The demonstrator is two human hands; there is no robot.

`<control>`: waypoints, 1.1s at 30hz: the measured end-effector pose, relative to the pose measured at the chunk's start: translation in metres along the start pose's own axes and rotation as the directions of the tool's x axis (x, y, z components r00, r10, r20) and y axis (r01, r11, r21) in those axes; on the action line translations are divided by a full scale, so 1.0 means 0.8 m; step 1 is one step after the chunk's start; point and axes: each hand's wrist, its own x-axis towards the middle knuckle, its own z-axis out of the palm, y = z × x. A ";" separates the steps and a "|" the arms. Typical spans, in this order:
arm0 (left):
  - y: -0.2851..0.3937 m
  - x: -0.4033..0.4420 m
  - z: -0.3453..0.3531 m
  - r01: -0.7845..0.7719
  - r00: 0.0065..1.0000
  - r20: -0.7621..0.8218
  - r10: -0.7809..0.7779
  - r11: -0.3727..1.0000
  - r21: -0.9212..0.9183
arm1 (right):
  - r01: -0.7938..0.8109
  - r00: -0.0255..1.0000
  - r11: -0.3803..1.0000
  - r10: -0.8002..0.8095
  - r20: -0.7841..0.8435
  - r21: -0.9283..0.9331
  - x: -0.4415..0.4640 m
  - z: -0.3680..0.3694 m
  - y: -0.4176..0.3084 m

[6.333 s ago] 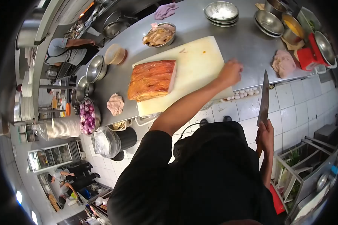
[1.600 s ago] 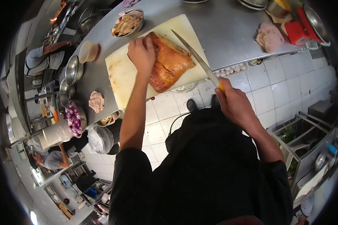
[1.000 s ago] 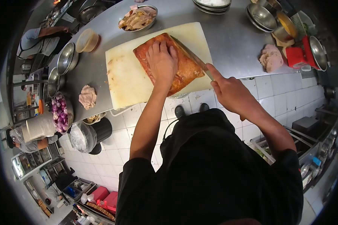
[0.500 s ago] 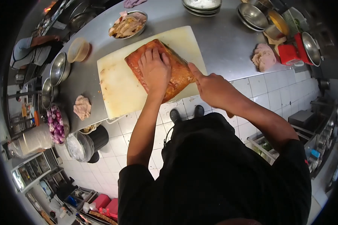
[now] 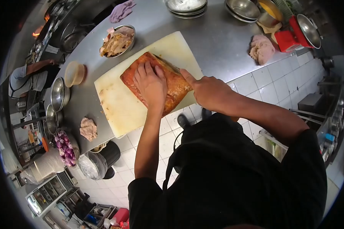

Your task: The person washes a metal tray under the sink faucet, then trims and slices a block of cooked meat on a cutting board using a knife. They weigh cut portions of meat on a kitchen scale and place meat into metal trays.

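Observation:
A thick slab of meat point(image 5: 176, 89) with shiny reddish-brown skin lies on the white cutting board point(image 5: 107, 99). My left hand point(image 5: 151, 86) rests flat on top of it, fingers spread and pressing on the skin. At the slab's right corner, my right hand point(image 5: 210, 93) is closed round a knife point(image 5: 167, 63), index finger stretched along its back. The blade runs along the slab's far right edge, and only part of it shows; the handle is hidden in my fist.
A metal bowl of sliced meat point(image 5: 118, 40) stands beyond the board. Crumpled cloths point(image 5: 88, 128) lie on the steel table point(image 5: 218, 49), with stacked metal bowls point(image 5: 187, 7) at the back. A bowl of red onions point(image 5: 66, 149) sits left. Another person point(image 5: 32, 78) works far left.
The view has shifted, so the board and slab sit slightly lower and further left. Both hands keep nearly the same places on the slab and the knife.

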 end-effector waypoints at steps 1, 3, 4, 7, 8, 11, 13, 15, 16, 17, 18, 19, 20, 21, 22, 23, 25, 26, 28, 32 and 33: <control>-0.001 0.000 -0.001 0.003 1.000 -0.003 -0.003 1.000 -0.002 | 0.001 1.000 1.000 -0.001 0.008 0.005 0.000 -0.002 -0.001; -0.002 -0.001 -0.004 -0.004 1.000 0.008 0.004 1.000 0.000 | -0.016 0.999 0.999 0.014 0.033 0.040 0.000 -0.004 -0.007; -0.001 0.001 -0.004 -0.016 1.000 0.006 0.016 1.000 -0.010 | -0.015 0.999 0.999 0.014 0.033 0.040 0.003 -0.003 -0.009; -0.003 0.000 -0.003 -0.029 1.000 0.001 0.029 1.000 0.000 | -0.016 1.000 1.000 0.017 -0.003 0.026 0.009 0.003 -0.008; -0.003 0.001 -0.003 -0.034 0.999 0.000 0.034 0.999 -0.003 | 0.003 1.000 0.999 -0.003 -0.015 0.033 0.013 0.003 -0.004; -0.001 -0.001 -0.004 -0.023 1.000 0.003 0.023 1.000 -0.010 | 0.007 1.000 0.999 -0.006 -0.013 0.034 0.001 0.004 -0.004; -0.002 0.000 -0.005 -0.033 0.999 -0.001 0.033 0.999 0.017 | -0.003 1.000 1.000 0.003 -0.002 0.030 0.007 0.007 -0.004; -0.003 0.001 -0.001 -0.034 0.999 0.011 0.034 0.999 0.014 | 0.037 0.998 0.998 -0.035 -0.049 0.040 0.019 0.015 0.006; -0.003 -0.001 -0.001 -0.021 0.999 0.024 0.020 1.000 0.023 | 0.033 0.998 0.999 -0.031 -0.049 0.042 0.026 0.015 0.009; -0.002 0.000 -0.001 -0.022 0.999 0.026 0.022 0.999 0.025 | 0.040 0.999 0.998 -0.038 -0.034 0.055 0.034 0.013 0.011; -0.003 0.002 -0.001 -0.024 1.000 0.020 0.024 0.999 0.025 | 0.044 0.999 0.996 -0.042 -0.022 0.074 0.035 0.013 0.009; -0.002 -0.001 -0.003 -0.025 1.000 0.019 0.024 0.999 0.021 | 0.038 0.999 0.996 -0.036 -0.022 0.084 0.028 0.014 0.006; 0.000 0.000 -0.002 -0.030 0.999 0.015 0.030 0.999 0.017 | 0.011 1.000 0.995 -0.012 0.007 0.097 0.022 0.010 0.005; -0.002 0.001 0.000 -0.036 0.999 0.004 0.036 0.999 0.023 | -0.018 0.999 0.993 0.014 0.035 0.113 0.020 0.008 0.004; -0.004 -0.001 0.000 -0.038 0.999 0.002 0.038 0.999 0.032 | -0.022 0.999 0.992 0.017 0.037 0.121 0.017 0.010 0.005; -0.004 -0.002 0.000 -0.038 0.999 0.006 0.038 0.999 0.031 | -0.010 0.999 0.995 0.005 0.052 0.094 0.014 0.012 0.011; -0.003 -0.001 -0.001 -0.026 0.999 0.021 0.026 0.999 0.023 | 0.008 0.998 0.998 -0.013 0.064 0.066 0.025 0.012 0.017; -0.003 -0.001 -0.001 -0.026 0.999 0.029 0.025 0.999 0.025 | 0.032 0.999 0.996 -0.034 0.025 0.085 0.037 0.017 0.021; -0.001 0.000 0.001 -0.021 1.000 0.019 0.021 1.000 0.017 | 0.056 0.998 0.992 -0.055 -0.014 0.109 0.046 0.023 0.029; -0.002 -0.002 -0.002 -0.033 0.999 0.040 0.032 0.999 0.028 | 0.030 0.996 0.988 -0.042 0.074 0.149 0.016 0.017 0.031; -0.002 -0.001 -0.001 -0.035 0.999 0.041 0.033 0.999 0.030 | -0.006 0.987 0.991 -0.016 0.158 0.137 0.011 0.010 0.031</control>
